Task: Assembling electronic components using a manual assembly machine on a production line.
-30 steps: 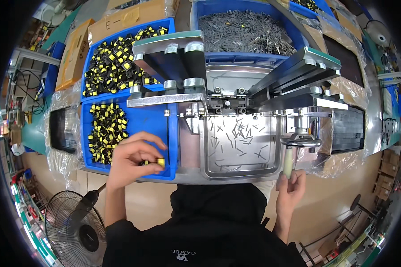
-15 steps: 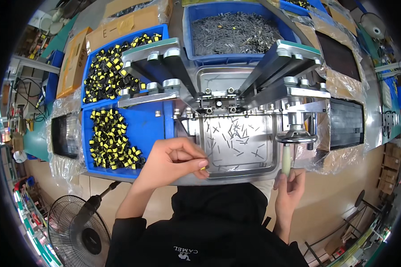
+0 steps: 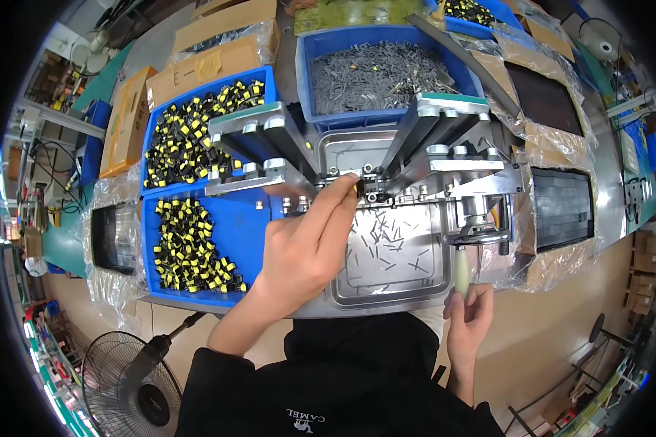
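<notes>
My left hand [image 3: 302,251] reaches over the middle of a metal press-like fixture [image 3: 284,175], fingers pinched together at its central clamp. A trace of yellow shows at the fingertips, from a small black-and-yellow part [image 3: 356,188] mostly hidden by them. My right hand [image 3: 471,315] is closed around the lower end of a pale green handle [image 3: 461,271], which hangs from the fixture's round metal wheel [image 3: 477,237]. Below the clamp lies a steel tray [image 3: 335,295] with several thin dark strips scattered in it.
Two blue bins of black-and-yellow parts, a rear one [image 3: 149,120] and a front one [image 3: 259,251], stand at the left. Behind the fixture, a blue bin [image 3: 306,87] holds many grey strips. Plastic-lined cartons [image 3: 561,149] flank the right, and a fan [image 3: 131,382] stands lower left.
My left hand has moved up and right, from beside the steel tray's near left edge to the fixture's central clamp. My right hand stays on the handle. The view has shifted slightly.
</notes>
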`<action>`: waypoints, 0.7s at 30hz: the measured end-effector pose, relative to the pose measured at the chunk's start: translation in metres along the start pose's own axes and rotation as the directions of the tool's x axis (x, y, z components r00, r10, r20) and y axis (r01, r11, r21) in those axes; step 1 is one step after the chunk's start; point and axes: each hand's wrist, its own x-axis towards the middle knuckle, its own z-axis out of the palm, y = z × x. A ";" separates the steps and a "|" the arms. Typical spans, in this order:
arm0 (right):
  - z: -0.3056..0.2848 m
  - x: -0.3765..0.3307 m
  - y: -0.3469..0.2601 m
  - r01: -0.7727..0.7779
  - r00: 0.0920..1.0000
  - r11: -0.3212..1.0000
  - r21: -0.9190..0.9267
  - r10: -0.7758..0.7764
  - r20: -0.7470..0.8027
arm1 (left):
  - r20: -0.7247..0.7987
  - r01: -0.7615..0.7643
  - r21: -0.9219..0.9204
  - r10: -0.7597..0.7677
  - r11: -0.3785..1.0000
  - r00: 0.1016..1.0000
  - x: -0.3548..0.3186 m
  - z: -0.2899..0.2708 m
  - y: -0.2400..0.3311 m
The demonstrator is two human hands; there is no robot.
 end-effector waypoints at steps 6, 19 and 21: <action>-0.005 -0.001 0.008 0.003 1.000 0.998 -0.060 -0.003 -0.008 | 0.214 0.074 0.088 -0.092 0.993 0.973 0.004 0.006 0.008; -0.028 0.027 -0.009 0.131 0.909 0.734 -0.666 -0.357 -0.215 | 0.180 0.020 0.089 -0.036 0.996 0.983 -0.001 0.010 0.001; -0.026 0.028 0.007 0.114 0.937 0.757 -0.643 -0.297 -0.183 | 0.170 0.056 0.058 -0.065 0.997 0.983 0.000 0.009 0.003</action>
